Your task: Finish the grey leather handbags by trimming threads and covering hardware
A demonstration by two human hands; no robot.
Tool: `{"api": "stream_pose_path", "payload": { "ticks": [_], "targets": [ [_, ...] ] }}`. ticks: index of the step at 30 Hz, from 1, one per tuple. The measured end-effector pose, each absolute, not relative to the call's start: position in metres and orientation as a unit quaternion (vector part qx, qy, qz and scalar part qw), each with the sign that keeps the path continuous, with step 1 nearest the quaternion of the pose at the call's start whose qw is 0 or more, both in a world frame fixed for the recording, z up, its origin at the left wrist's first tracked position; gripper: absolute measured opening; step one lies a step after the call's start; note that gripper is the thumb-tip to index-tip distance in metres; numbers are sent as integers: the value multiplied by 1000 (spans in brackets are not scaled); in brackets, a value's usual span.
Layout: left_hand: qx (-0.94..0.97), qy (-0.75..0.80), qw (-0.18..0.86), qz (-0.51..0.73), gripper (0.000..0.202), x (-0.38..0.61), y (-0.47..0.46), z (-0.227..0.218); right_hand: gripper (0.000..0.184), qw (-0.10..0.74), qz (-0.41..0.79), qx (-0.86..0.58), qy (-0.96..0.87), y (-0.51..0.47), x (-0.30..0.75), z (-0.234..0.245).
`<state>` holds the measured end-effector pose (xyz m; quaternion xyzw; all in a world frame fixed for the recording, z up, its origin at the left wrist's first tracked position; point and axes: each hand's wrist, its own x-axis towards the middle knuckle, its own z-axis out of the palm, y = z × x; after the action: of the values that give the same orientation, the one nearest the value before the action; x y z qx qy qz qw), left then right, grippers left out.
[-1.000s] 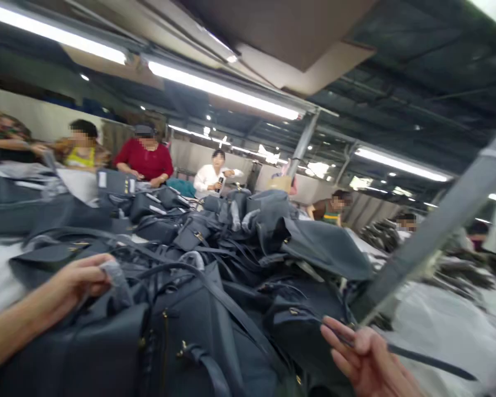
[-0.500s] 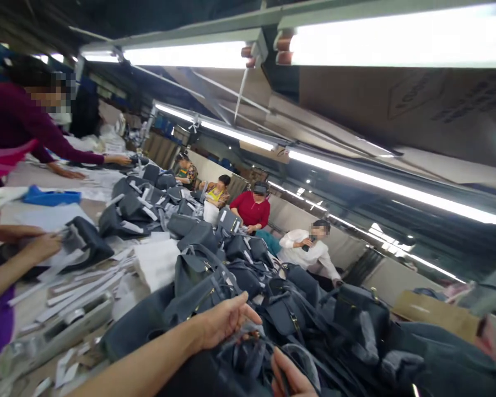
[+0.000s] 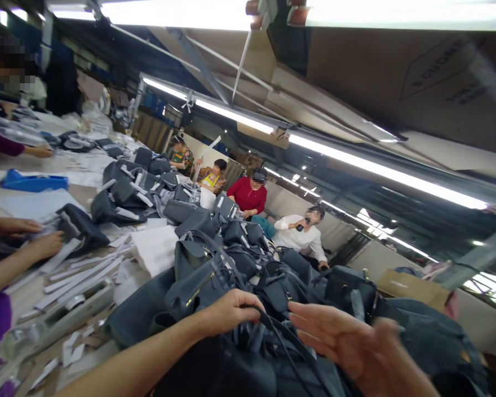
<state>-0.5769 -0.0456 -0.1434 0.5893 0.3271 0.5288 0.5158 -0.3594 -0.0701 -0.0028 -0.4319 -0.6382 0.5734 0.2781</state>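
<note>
A heap of dark grey handbags (image 3: 215, 275) covers the long table in front of me. My left hand (image 3: 231, 311) reaches in from the lower left, its fingers curled round a thin dark strap (image 3: 281, 342) of the nearest bag (image 3: 231, 369). My right hand (image 3: 347, 344) hovers just right of it, fingers stretched out and apart, blurred by motion, holding nothing.
A co-worker's hands (image 3: 37, 242) at the left press a bag amid white paper strips (image 3: 78, 275). A blue tray (image 3: 33, 181) lies further back. Several people sit along the far side of the table (image 3: 41, 201); one wears red (image 3: 248, 196). Strip lights (image 3: 355, 165) hang low overhead.
The view swung left, then steadied. My left hand closed onto the strap. My right hand rose from the bottom edge and spread open beside it.
</note>
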Motion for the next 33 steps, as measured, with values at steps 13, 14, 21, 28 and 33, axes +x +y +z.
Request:
{"api": "stream_pose_path", "payload": {
  "ticks": [13,14,21,28,33],
  "targets": [
    [584,354,483,547,42,-601,-54,-124,41,108,725,-457,-504,-64,-418,-114],
    [594,382,442,554,32,-599,-59,-122,34,116,762,-465,-436,-65,-423,-112],
    [531,530,282,598,22,-588,-78,-130,40,365,761,-436,-313,-70,-462,-133],
    [552,504,424,511,21,-599,-46,-134,69,394,715,-433,-382,-75,-461,-131],
    [571,464,329,592,14,-595,-62,-108,68,279,750,-417,-430,-85,-443,-127]
  ]
}}
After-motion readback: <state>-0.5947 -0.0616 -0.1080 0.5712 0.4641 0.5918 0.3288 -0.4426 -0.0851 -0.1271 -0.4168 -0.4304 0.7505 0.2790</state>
